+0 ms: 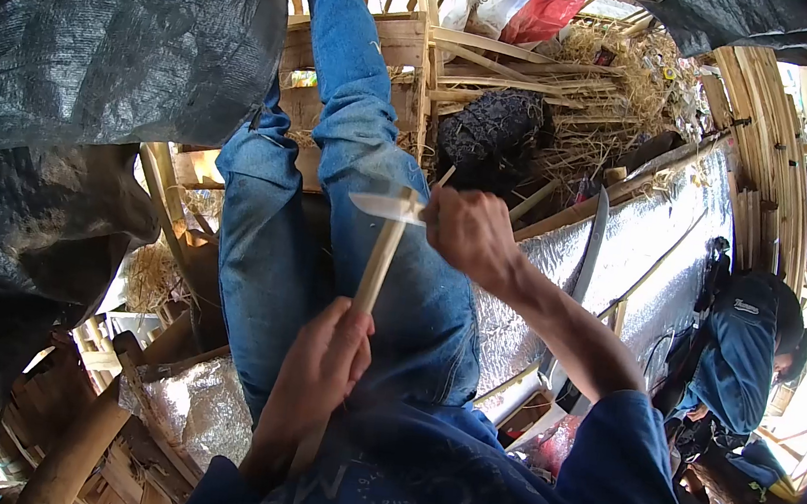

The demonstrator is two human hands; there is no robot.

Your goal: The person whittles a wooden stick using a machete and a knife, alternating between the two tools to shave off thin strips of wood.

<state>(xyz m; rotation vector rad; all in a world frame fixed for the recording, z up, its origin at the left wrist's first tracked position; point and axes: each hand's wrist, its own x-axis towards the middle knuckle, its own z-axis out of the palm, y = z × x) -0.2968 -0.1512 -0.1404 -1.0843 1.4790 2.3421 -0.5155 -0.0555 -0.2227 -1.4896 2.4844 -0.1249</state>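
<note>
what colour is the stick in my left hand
The stick is pale yellowish tan, and it shows best in the head view.

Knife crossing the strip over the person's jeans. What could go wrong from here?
1. The short, silvery knife in the bare right hand crosses the slim, pale wooden strip over the faded blue denim jeans; a slip might cut a leg.
2. The bare left hand grips the strip nearer the body; a skid back along it could catch the fingers.
</note>
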